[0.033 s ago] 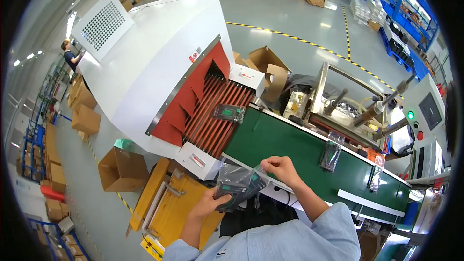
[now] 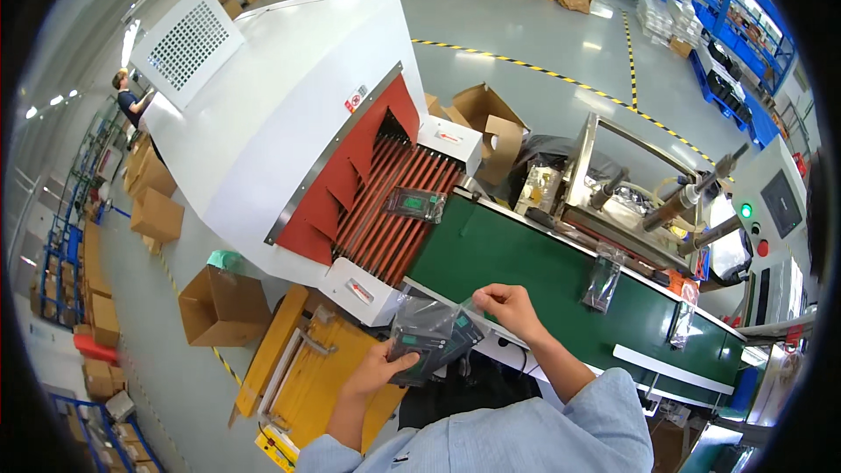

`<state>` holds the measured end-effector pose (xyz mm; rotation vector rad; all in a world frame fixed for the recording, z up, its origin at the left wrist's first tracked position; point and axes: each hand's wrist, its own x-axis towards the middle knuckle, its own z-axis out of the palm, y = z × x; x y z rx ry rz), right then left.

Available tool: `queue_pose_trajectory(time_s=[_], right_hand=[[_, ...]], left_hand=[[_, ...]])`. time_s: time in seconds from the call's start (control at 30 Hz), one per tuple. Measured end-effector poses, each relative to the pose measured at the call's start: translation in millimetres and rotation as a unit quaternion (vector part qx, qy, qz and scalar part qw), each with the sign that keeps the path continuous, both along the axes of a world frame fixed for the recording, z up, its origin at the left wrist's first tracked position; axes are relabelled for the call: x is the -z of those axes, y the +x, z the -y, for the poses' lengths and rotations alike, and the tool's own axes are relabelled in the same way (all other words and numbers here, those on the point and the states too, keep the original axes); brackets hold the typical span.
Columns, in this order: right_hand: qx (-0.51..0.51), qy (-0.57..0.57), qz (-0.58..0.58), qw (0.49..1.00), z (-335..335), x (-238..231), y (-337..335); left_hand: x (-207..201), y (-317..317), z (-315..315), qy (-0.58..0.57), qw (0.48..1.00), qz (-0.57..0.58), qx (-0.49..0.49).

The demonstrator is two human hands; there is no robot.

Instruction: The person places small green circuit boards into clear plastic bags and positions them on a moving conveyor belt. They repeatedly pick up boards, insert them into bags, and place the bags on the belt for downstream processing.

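My left hand (image 2: 375,374) is closed round several flat dark packs (image 2: 427,343) with green patches, in loose clear film, just off the near edge of the green conveyor belt. The thumb lies across the front of the packs. Fingers of my right hand (image 2: 510,308) are pinched at the upper right of the packs, at the edge of the clear film. Another film-wrapped dark pack (image 2: 415,204) lies on the red rollers (image 2: 372,210) in front of the white machine's opening. Two more, one wrapped pack (image 2: 602,283) and a second pack (image 2: 681,324), rest farther right on the belt (image 2: 517,254).
Red curtain strips (image 2: 340,171) hang in the opening of the large white machine (image 2: 289,96). A metal-framed press (image 2: 648,193) stands beyond the belt. Left of me are a yellow wooden table (image 2: 328,377) and an open cardboard box (image 2: 223,308). A person (image 2: 131,101) stands far left.
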<state>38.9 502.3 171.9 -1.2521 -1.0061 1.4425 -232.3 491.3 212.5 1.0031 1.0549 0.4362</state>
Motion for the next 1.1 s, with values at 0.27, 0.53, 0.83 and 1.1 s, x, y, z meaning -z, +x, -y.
queue_pose_trajectory(time_s=[0.27, 0.53, 0.83, 1.1], right_hand=[[0.170, 0.074, -0.031, 0.982, -12, -1, -24], [0.195, 0.155, 0.129, 0.960, -10, -25, -22], [0.200, 0.106, -0.003, 0.974, 6, -35, -6], [0.221, 0.020, -0.122, 0.967, 59, -12, 35]], left_hand=[[-3, 6, -3, -0.061, 0.990, 0.093, -0.087], [0, 7, -5, -0.025, 0.987, 0.096, -0.127], [-3, 13, -10, -0.021, 0.987, 0.117, -0.104], [-1, 41, -18, -0.018, 0.984, 0.145, -0.102]])
